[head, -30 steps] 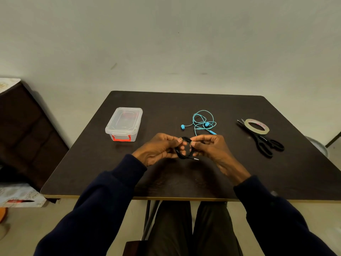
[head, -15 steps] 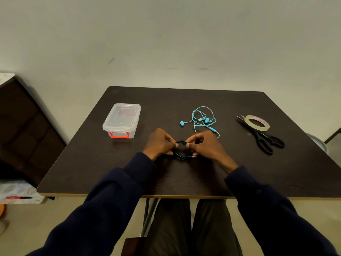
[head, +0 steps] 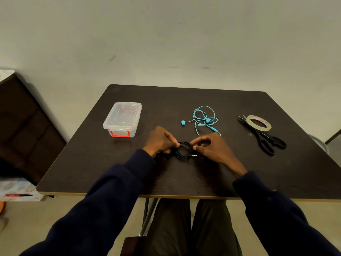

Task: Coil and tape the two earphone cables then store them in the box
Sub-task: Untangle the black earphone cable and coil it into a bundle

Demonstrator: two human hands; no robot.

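Observation:
A black earphone cable (head: 184,153), wound into a small coil, sits low over the dark table (head: 92,159) at its middle. My left hand (head: 160,140) pinches the coil's left side and my right hand (head: 212,146) pinches its right side; the plug sticks out at the coil's lower right. A loose blue earphone cable (head: 203,119) lies on the table just behind my right hand. The clear plastic box (head: 122,119) with a red latch stands lid-on at the left. A roll of tape (head: 259,123) rests on black scissors (head: 267,141) at the right.
A dark cabinet (head: 24,126) stands left of the table, with patterned cloth below it. The wall is close behind the table's far edge. My legs show under the near edge.
Both hands with the black coil have moved down onto the table and slightly forward. The coil looks tighter than a second ago. The other objects have kept their places.

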